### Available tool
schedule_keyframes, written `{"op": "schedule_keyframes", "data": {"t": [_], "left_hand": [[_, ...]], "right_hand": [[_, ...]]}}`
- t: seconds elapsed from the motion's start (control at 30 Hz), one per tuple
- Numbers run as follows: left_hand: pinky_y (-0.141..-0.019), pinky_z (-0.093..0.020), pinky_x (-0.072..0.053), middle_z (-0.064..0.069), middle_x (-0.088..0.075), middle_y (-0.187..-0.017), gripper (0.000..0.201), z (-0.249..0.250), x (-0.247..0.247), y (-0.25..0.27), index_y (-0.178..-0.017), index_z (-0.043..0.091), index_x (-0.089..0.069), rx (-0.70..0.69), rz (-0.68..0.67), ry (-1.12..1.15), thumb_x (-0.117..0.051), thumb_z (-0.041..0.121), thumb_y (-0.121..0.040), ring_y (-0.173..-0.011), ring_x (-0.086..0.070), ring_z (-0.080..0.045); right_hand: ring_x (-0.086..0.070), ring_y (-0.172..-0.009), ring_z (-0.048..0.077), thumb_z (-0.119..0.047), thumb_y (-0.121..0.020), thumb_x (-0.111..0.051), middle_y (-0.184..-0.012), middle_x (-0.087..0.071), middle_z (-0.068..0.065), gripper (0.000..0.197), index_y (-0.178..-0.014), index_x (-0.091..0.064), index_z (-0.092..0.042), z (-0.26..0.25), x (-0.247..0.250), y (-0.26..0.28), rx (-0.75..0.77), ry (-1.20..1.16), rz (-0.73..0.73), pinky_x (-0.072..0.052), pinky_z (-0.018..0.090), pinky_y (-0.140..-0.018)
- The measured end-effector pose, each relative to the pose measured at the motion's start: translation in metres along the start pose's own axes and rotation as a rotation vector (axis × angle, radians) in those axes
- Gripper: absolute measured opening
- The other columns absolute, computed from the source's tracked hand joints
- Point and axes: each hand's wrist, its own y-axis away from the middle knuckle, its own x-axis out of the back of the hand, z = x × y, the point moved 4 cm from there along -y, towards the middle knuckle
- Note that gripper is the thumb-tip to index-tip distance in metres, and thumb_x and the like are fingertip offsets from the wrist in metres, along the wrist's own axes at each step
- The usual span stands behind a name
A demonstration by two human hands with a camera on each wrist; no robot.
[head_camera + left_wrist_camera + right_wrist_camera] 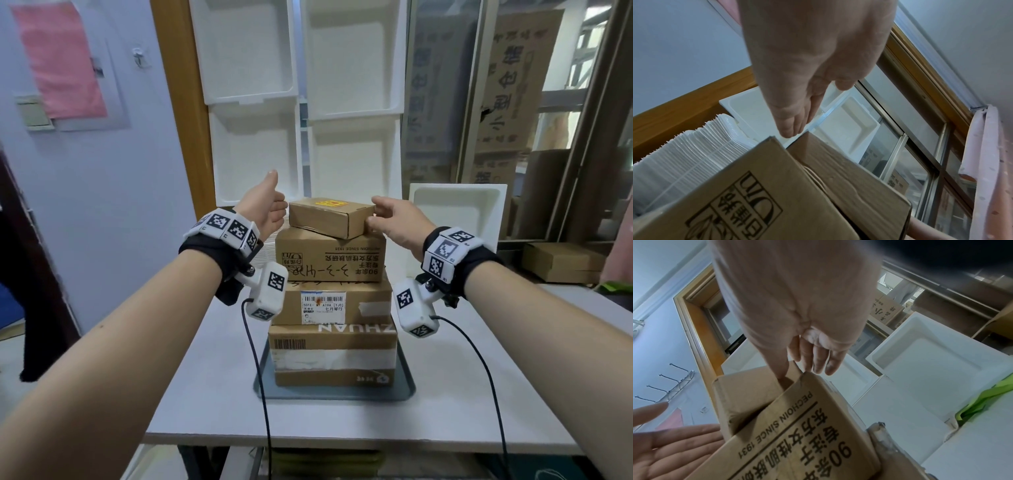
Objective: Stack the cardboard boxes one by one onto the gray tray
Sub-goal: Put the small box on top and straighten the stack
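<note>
Four cardboard boxes stand stacked on the gray tray [407,381]: a large bottom box [334,356], a labelled box [337,303], a printed box [330,255] [797,434] and a small top box [329,217] [744,395] with a yellow sticker, turned slightly askew. My right hand [385,216] pinches the small box's right end, thumb [780,369] on its near face and fingers past its far edge. My left hand [274,204] [674,447] is open, palm toward the small box's left end, a little apart from it. The fingers [795,125] hover above the box corner.
White foam trays [356,68] lean upright behind the stack, and another [459,212] stands at the right. A pile of white sheets [684,154] sits behind the stack on the left. A further cardboard box [561,262] lies far right. Wrist cables hang over the table's front edge [342,440].
</note>
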Motion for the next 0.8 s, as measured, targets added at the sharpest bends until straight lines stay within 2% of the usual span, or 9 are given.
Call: {"op": "schedule_keyframes", "data": {"t": [0.1, 0.17, 0.27, 0.3, 0.4, 0.47, 0.5, 0.7, 0.8], "left_hand": [[-0.108, -0.033, -0.034, -0.017, -0.035, -0.152, 0.077, 0.004, 0.001, -0.005, -0.148, -0.004, -0.023, -0.029, 0.016, -0.011, -0.027, 0.055, -0.099, -0.126, -0.049, -0.022], [-0.096, -0.028, -0.042, -0.015, -0.045, -0.143, 0.077, 0.005, 0.002, -0.008, -0.148, -0.003, -0.025, -0.039, 0.027, -0.035, -0.027, 0.056, -0.098, -0.109, -0.055, -0.016], [-0.067, -0.021, -0.038, -0.001, -0.053, -0.095, 0.065, 0.003, -0.003, -0.011, -0.133, 0.010, -0.043, -0.038, 0.054, -0.083, -0.026, 0.060, -0.096, -0.071, -0.043, -0.008], [-0.065, -0.020, -0.037, -0.001, -0.053, -0.099, 0.066, 0.002, -0.005, -0.011, -0.129, 0.008, -0.047, -0.036, 0.061, -0.093, -0.026, 0.061, -0.096, -0.068, -0.040, -0.008], [-0.091, -0.026, -0.046, -0.014, -0.039, -0.148, 0.081, -0.001, -0.014, -0.013, -0.146, -0.002, -0.029, -0.009, 0.026, -0.076, -0.024, 0.061, -0.096, -0.098, -0.053, -0.013], [-0.115, -0.035, -0.027, -0.018, -0.025, -0.156, 0.082, -0.003, -0.017, -0.011, -0.149, -0.003, -0.021, 0.008, 0.005, -0.052, -0.024, 0.060, -0.096, -0.138, -0.035, -0.023], [-0.118, -0.037, -0.021, -0.018, -0.022, -0.157, 0.082, -0.002, -0.018, -0.011, -0.149, -0.003, -0.020, 0.010, 0.000, -0.040, -0.024, 0.060, -0.097, -0.144, -0.026, -0.026], [-0.118, -0.039, -0.022, -0.021, -0.029, -0.154, 0.081, 0.003, -0.008, -0.006, -0.147, -0.005, -0.025, 0.004, -0.010, -0.009, -0.022, 0.059, -0.097, -0.143, -0.028, -0.030], [-0.117, -0.039, -0.025, -0.021, -0.032, -0.152, 0.080, 0.005, -0.004, -0.005, -0.145, -0.005, -0.029, -0.004, -0.005, 0.016, -0.023, 0.059, -0.097, -0.141, -0.032, -0.030]], "right_hand": [[-0.042, -0.144, 0.022, -0.019, -0.097, -0.062, -0.159, -0.040, 0.012, 0.071, -0.157, -0.027, -0.006, 0.000, 0.001, 0.003, -0.010, -0.049, -0.011, -0.037, 0.026, -0.106], [-0.041, -0.145, 0.022, -0.039, -0.095, -0.063, -0.160, -0.039, 0.011, 0.080, -0.158, -0.024, -0.009, -0.003, 0.001, 0.006, -0.007, -0.053, -0.006, -0.035, 0.028, -0.108], [-0.036, -0.148, 0.025, -0.061, -0.086, -0.064, -0.164, -0.031, 0.013, 0.100, -0.160, -0.016, -0.014, -0.007, -0.002, 0.009, -0.009, -0.028, -0.032, -0.031, 0.036, -0.116], [-0.034, -0.149, 0.025, -0.063, -0.084, -0.065, -0.165, -0.028, 0.013, 0.105, -0.160, -0.012, -0.015, -0.008, -0.004, 0.010, -0.007, -0.011, -0.048, -0.030, 0.038, -0.118], [-0.035, -0.147, 0.025, -0.062, -0.081, -0.070, -0.165, -0.028, 0.010, 0.111, -0.161, -0.008, -0.016, -0.011, -0.010, 0.010, -0.003, 0.056, -0.061, -0.033, 0.038, -0.118], [-0.040, -0.144, 0.025, -0.057, -0.080, -0.074, -0.163, -0.033, 0.008, 0.110, -0.161, -0.010, -0.016, -0.011, -0.012, 0.007, -0.003, 0.096, -0.041, -0.037, 0.037, -0.115], [-0.041, -0.143, 0.025, -0.055, -0.080, -0.075, -0.162, -0.035, 0.009, 0.109, -0.160, -0.011, -0.015, -0.011, -0.013, 0.006, -0.004, 0.113, -0.032, -0.038, 0.037, -0.115], [-0.036, -0.147, 0.026, -0.048, -0.082, -0.076, -0.164, -0.030, 0.011, 0.104, -0.160, -0.015, -0.014, -0.012, -0.007, -0.002, 0.005, 0.078, -0.030, -0.034, 0.040, -0.119], [-0.037, -0.146, 0.026, -0.042, -0.087, -0.074, -0.163, -0.031, 0.011, 0.096, -0.159, -0.018, -0.013, -0.013, -0.006, -0.004, 0.012, 0.016, -0.040, -0.034, 0.030, -0.111]]}}
